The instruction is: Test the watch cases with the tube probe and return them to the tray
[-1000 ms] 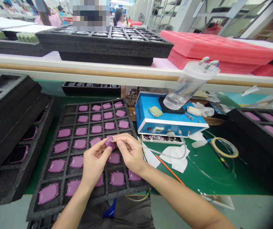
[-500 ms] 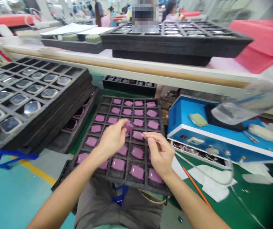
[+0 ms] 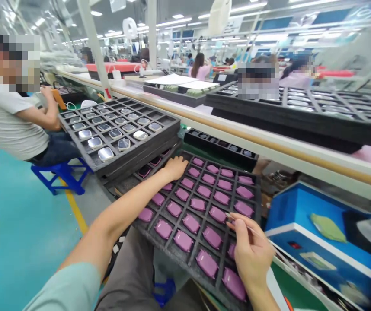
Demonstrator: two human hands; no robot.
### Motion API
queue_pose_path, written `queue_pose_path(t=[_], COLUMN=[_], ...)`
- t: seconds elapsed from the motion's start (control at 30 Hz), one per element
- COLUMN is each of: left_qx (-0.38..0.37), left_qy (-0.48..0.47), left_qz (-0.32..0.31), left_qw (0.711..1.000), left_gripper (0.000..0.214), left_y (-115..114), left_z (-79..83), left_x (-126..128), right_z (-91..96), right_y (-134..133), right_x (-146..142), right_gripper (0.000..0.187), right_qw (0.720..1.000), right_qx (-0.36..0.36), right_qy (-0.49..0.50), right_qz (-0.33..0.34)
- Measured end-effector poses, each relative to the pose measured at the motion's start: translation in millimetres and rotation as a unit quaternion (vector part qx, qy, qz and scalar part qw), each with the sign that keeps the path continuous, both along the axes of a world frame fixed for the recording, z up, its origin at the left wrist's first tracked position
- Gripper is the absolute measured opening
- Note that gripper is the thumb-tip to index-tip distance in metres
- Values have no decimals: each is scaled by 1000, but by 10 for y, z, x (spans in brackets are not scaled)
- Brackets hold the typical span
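Observation:
A black foam tray (image 3: 253,199) lies in front of me, its cells filled with several purple parts (image 3: 211,213). My left hand (image 3: 174,167) reaches to the tray's far left corner, fingers curled down over a cell; what they hold, if anything, is hidden. My right hand (image 3: 249,246) hovers over the tray's near right side and pinches a thin metal-tipped probe (image 3: 237,220) with a clear tube trailing to the right.
A stack of black trays (image 3: 159,129) with shiny parts stands to the left. A blue machine box (image 3: 302,229) is at the right. Another person in a white shirt (image 3: 7,125) sits on a blue stool (image 3: 59,175) at far left. A shelf rail (image 3: 270,142) runs across above.
My view has swung left. My left hand has carried the purple part from in front of me out to the tray's far left corner. The right hand still holds the probe.

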State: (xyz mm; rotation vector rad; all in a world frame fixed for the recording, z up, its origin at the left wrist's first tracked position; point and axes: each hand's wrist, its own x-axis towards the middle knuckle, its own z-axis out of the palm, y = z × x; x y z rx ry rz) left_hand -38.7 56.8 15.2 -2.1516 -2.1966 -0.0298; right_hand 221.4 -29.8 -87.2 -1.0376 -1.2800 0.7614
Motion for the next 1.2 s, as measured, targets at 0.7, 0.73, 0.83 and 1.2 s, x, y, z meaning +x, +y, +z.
queue_pose_path(t=[0.7,0.73,0.83,1.2], left_qx=[24,29,116,40], left_qy=[81,87,41,-711], left_qz=[171,176,183,-29], left_qw=[982,980,975,702], left_gripper=[35,35,37,32], left_y=[-1135,-1182,-1306,-793], left_z=[215,242,285,-473], left_x=[-457,-440,-270,1011], right_z=[6,8,23,41], right_y=[-32,-29,-18,105], right_x=[-18,-19,-30,-26], right_gripper=[32,31,29,14], right_qw=[1000,1000,999,988], right_qx=[17,17,19,153], right_qy=[15,15,15,27], right_qz=[15,18,25,8])
